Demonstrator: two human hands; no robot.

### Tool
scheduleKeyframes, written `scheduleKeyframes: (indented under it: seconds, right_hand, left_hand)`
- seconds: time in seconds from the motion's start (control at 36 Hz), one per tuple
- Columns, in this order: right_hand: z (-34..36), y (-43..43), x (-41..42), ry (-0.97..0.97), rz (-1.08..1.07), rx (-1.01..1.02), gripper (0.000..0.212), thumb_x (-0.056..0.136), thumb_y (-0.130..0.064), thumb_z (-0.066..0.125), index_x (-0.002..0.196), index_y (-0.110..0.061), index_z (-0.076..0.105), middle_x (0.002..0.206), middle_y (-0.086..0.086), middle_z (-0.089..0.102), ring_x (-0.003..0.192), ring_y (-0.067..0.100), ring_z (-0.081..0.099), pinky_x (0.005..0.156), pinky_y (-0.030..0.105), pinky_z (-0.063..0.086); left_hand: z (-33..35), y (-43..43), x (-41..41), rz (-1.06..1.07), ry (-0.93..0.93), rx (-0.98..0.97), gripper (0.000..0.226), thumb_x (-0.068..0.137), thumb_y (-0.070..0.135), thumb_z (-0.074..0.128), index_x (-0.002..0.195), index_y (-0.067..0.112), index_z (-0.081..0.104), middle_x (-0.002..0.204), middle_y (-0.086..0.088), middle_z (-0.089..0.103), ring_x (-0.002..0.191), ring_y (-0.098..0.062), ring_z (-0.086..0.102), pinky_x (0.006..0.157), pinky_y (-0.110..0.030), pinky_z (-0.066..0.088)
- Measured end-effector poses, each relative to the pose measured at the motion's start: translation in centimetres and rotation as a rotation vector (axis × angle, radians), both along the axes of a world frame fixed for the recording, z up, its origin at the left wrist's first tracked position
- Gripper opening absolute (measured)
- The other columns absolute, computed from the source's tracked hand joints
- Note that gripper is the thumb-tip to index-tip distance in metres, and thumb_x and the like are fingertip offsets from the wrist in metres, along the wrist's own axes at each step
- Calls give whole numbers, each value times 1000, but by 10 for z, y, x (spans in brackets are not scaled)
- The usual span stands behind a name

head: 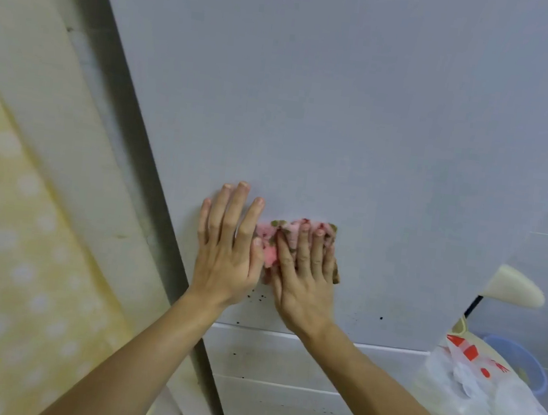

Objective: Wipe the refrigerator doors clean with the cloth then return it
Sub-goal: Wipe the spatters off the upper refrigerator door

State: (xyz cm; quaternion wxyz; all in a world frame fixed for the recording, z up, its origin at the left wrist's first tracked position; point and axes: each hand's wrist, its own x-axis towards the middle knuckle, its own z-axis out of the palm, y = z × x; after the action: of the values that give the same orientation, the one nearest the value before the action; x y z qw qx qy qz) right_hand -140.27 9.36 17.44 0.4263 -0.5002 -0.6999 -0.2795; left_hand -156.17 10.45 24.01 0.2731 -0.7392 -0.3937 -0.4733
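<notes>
The pale grey refrigerator door (pixel 329 110) fills most of the head view. A pink cloth (pixel 270 241) with green and red spots lies flat against the door's lower part. My right hand (pixel 305 280) presses on the cloth, fingers spread over it. Beside it on the left, my left hand (pixel 225 256) rests flat on the bare door, its thumb touching the cloth's edge. Small dark specks (pixel 258 297) dot the door just below both hands. Under the door's bottom edge sit the white lower drawer fronts (pixel 282 356), also speckled.
A yellow dotted wall covering (pixel 17 262) and a grey strip (pixel 114 118) run along the refrigerator's left side. On the right stand a cream lamp head (pixel 515 285), a white plastic bag with red print (pixel 484 395) and a blue bucket (pixel 522 362).
</notes>
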Motion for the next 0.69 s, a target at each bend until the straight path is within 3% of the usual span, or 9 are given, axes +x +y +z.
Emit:
scheduleKeyframes:
  seconds: [0.22,0.33,0.44,0.56,0.69]
  right_hand:
    - [0,2,-47,-70,-3,-32,60,115,-39,23,168,-19,1,175,8,-10,162,29,-6,132,47,-1]
    - [5,-2,-41,-157,-15,-33,59,110,-18,33,166,-17,15,176,7,-7,162,27,-4,132,46,0]
    - [19,-10,-20,-180,-40,22,69,95,4,41,161,-13,32,171,10,19,162,29,4,132,46,6]
    - [33,-13,-14,-99,-76,0,79,92,4,49,164,-17,23,172,7,13,163,29,2,133,46,4]
    - [31,-11,-18,-45,-15,3,49,114,-22,31,163,-16,24,170,10,19,162,28,5,132,47,8]
  left_hand:
    - [3,3,-47,31,18,-8,54,108,22,39,160,12,29,169,-17,26,162,-33,16,130,-56,13]
    - [3,7,-57,13,27,-20,53,108,21,39,159,10,32,168,-17,27,161,-34,17,130,-56,14]
    - [2,11,-60,-8,36,-28,58,102,16,48,158,8,34,169,-17,27,160,-35,18,130,-56,13]
    - [-3,18,-63,-32,38,-26,64,101,13,49,162,10,29,171,-14,21,163,-31,10,131,-55,10]
    - [-12,27,-65,-46,46,13,74,97,9,50,166,13,21,177,-4,3,163,-29,4,131,-54,4]
